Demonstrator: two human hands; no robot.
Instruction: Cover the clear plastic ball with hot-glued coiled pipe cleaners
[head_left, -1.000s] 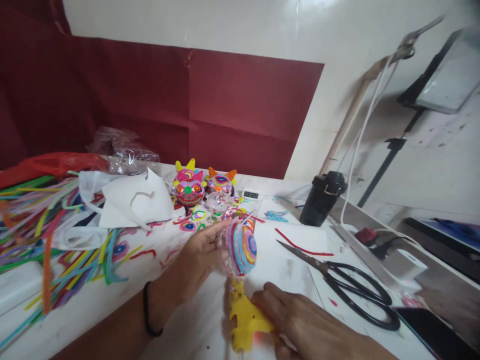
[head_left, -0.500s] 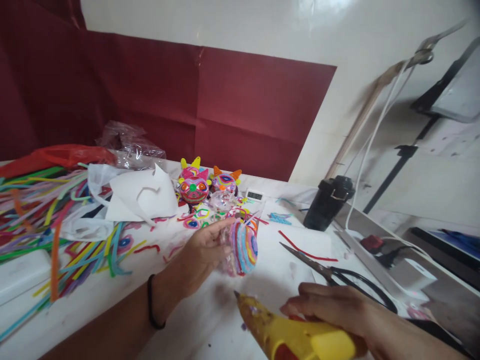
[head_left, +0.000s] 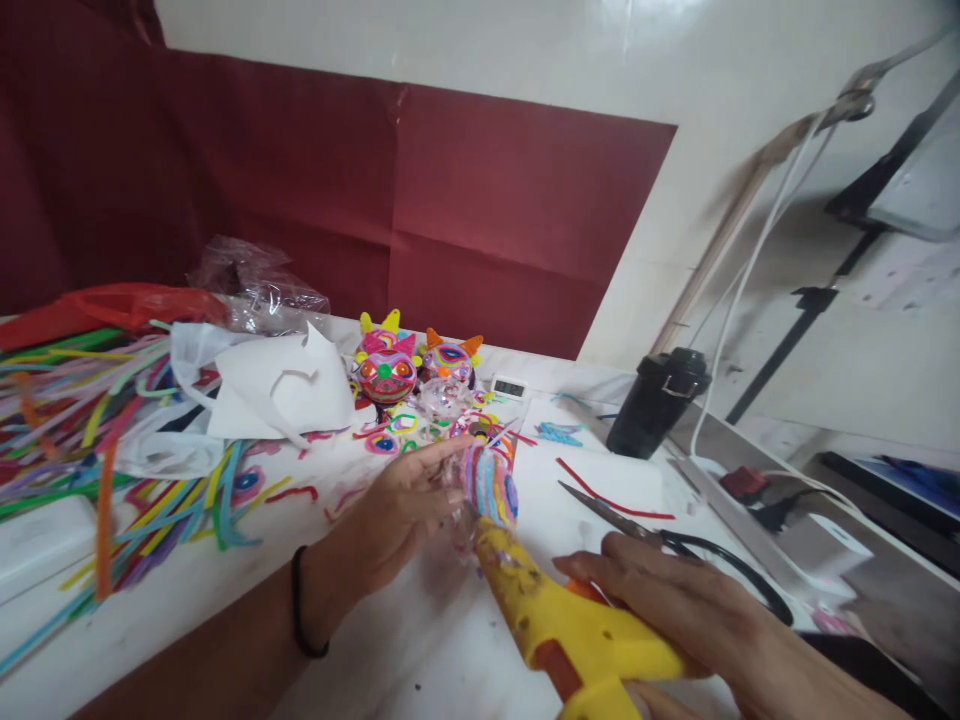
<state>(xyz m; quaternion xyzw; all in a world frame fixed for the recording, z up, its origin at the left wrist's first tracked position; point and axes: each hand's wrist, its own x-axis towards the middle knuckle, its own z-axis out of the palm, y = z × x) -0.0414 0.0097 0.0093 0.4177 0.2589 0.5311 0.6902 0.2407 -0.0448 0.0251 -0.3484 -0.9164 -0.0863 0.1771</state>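
Observation:
My left hand (head_left: 409,510) is closed on the left side of a rounded ornament (head_left: 491,478) covered in curved stripes of pink, blue, orange and purple pipe cleaner. Its left part looks clear and uncovered. In my right hand (head_left: 667,600) is a yellow hot glue gun (head_left: 559,620), gripped round the handle. The gun's nozzle is at the ornament's lower left edge; whether it touches I cannot tell. Scissors (head_left: 622,520) with black handles lie partly behind my right hand, beside a red pipe cleaner strip (head_left: 607,497).
Many coloured pipe cleaners (head_left: 75,420) spread at the left beside cut white paper (head_left: 270,390). Finished animal-face ornaments (head_left: 386,372) stand at the back near a small digital timer (head_left: 509,387). A black bottle (head_left: 656,405) and a power strip (head_left: 757,515) are on the right.
The glue gun has moved up and forward, bringing its nozzle from below the ornament to its lower edge. My left hand has stayed nearly still with the ornament.

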